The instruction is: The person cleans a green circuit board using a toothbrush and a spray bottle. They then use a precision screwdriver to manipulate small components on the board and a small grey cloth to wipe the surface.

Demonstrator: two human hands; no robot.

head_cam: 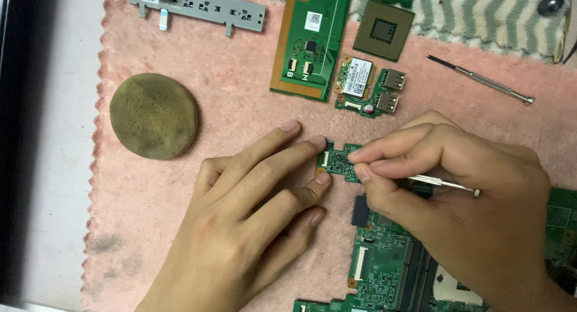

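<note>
The left hand point(240, 228) lies flat, fingers released, steadying a small green circuit board point(338, 162) at centre. The right hand point(463, 198), at three o'clock, pinches a thin metal tool point(445, 183) against it.

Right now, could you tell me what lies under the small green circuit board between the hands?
The small green circuit board rests on the pink cloth. The left hand pins its left edge; the right hand, holding a thin metal tool, covers its right part, so anything beneath there is hidden.
</note>
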